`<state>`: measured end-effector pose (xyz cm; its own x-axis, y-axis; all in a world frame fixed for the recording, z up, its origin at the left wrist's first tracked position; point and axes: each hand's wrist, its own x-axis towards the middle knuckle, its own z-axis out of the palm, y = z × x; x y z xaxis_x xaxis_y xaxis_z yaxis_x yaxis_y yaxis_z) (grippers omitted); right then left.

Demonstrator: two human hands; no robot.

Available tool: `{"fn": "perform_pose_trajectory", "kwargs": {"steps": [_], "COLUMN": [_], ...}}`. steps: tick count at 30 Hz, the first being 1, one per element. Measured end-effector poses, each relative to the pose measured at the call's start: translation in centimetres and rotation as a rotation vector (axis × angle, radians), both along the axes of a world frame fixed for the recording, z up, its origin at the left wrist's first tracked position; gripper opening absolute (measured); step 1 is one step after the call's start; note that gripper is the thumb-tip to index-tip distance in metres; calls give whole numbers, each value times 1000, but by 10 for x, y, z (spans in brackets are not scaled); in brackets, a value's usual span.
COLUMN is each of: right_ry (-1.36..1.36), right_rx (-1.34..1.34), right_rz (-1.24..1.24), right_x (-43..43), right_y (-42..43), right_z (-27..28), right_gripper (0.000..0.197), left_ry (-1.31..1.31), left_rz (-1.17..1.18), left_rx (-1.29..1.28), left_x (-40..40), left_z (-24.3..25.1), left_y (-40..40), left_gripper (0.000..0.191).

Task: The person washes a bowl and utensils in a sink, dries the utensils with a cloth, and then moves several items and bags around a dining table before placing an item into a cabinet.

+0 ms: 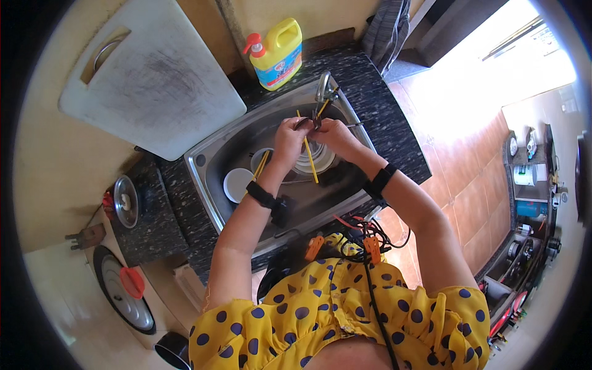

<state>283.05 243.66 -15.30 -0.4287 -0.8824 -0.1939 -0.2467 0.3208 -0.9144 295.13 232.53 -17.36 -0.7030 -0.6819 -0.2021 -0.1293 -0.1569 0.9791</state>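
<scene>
Over the stainless-steel sink [291, 208], both hands are close together below the metal faucet [323, 85]. My left hand [289, 141] grips a metal spoon [302, 123], its bowl showing above the fingers. In my right hand [336, 138] is dark cutlery, seemingly a fork [317, 121]; the fingers hide much of it. A yellow chopstick [311, 159] passes beneath or between the hands; which hand touches it cannot be told. Stacked plates [319, 162] lie in the sink below. To the left are a white bowl [237, 185] and more yellow chopsticks [260, 165], partly hidden by my forearm.
A yellow soap jug [280, 60] with a red pump stands behind the sink. At the left, a white cutting board [157, 78] leans on the wall, near a metal lid [126, 201]. Black cables [370, 236] hang at my front. Dark speckled countertop [393, 134] borders the sink.
</scene>
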Motion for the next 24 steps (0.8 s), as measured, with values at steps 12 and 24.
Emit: {"fn": "perform_pose_trajectory", "kwargs": {"steps": [12,24], "right_ry": [270,31], "right_rx": [-193,-213], "right_rz": [-27,99], "right_x": [0,21], "right_y": [15,64], "right_z": [-24,32], "right_gripper": [34,19], "left_ry": [-140,70], "left_rz": [-79,-65], "left_rx": [-593,220], "left_x": [10,12], "left_z": [26,50], "left_y": [5,55], "left_gripper": [28,12]}}
